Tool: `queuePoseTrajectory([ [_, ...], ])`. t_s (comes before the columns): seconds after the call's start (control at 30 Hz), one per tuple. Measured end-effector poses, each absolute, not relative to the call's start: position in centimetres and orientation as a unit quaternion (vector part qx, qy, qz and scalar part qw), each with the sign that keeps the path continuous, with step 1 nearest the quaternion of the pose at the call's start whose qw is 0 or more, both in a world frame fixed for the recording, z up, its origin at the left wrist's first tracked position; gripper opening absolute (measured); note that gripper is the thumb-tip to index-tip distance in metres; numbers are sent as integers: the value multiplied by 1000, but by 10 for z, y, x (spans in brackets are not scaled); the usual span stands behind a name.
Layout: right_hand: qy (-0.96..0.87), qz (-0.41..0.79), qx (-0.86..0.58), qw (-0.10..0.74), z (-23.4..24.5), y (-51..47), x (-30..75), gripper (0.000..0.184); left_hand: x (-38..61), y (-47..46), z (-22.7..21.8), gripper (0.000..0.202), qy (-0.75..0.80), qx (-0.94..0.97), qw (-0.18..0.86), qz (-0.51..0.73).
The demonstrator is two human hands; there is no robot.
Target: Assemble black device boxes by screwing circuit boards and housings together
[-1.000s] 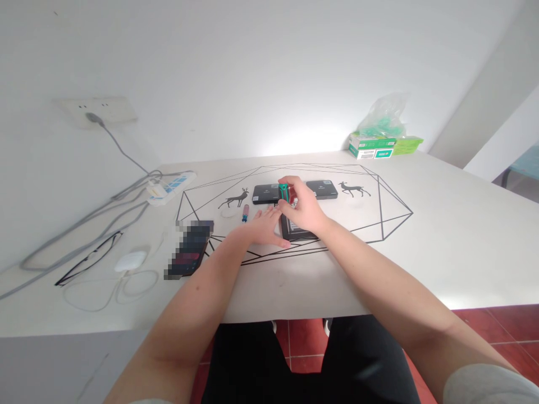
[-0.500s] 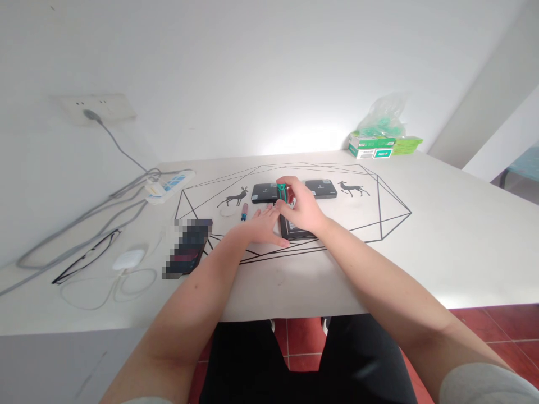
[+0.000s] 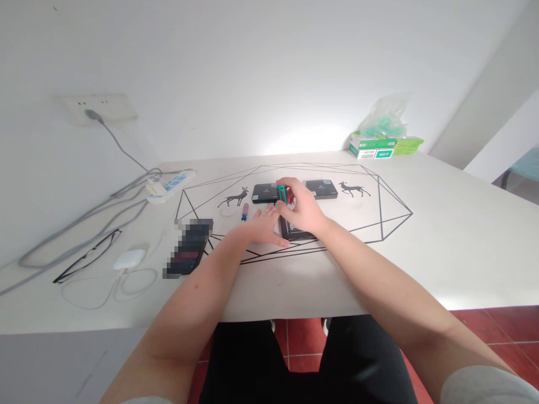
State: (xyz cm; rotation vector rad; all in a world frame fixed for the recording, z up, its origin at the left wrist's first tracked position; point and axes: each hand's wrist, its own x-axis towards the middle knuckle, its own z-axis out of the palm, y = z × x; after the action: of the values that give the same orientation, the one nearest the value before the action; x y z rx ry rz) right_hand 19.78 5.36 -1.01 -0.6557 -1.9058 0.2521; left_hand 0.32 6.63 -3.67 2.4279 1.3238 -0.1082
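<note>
The white bench [image 3: 455, 241], printed with thin black lines and two deer, has its back edge along the wall. At its back right corner a clear plastic bag [image 3: 385, 116] with something green inside rests on a white and green box [image 3: 373, 147], and a bright green box [image 3: 408, 145] stands just beside it. Near the back left corner lies a power strip [image 3: 174, 185] with cords running along the left edge. In the middle of the bench, toward the near edge, the left hand [image 3: 265, 225] lies palm down, fingers spread, its grip wide. The right hand [image 3: 304, 206] is above it, its grip narrow, holding a green tool upright between thumb and fingers. A phone [image 3: 190, 249] lies left of the hands and glasses [image 3: 87, 260] by the left edge. Under the right hand is a black case [image 3: 300, 235], partly hidden. Two flat black boxes, one left [image 3: 264, 193] and one right [image 3: 323, 189], lie beyond it toward the back edge. A white pod [image 3: 129, 259] with a cable sits toward the near left corner. The green tool [image 3: 282, 193] stands over the case's far left corner; its lower end is hidden. A small screwdriver [image 3: 245, 211] lies left of the left hand's fingers.
</note>
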Motion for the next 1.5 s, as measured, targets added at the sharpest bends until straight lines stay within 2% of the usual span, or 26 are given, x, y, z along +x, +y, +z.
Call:
queuePoseTrajectory([
  [0.7, -804, 96, -280, 516, -12, 52, 197, 43, 2, 67, -38, 144, 462, 866, 191, -32],
  [1.13, -769, 142, -309, 541, -9, 55, 198, 44, 1, 68, -39, 145, 456, 869, 190, -27],
  [1.5, -772, 131, -300, 545, -9, 56, 201, 50, 3, 67, -38, 143, 455, 870, 189, -27],
])
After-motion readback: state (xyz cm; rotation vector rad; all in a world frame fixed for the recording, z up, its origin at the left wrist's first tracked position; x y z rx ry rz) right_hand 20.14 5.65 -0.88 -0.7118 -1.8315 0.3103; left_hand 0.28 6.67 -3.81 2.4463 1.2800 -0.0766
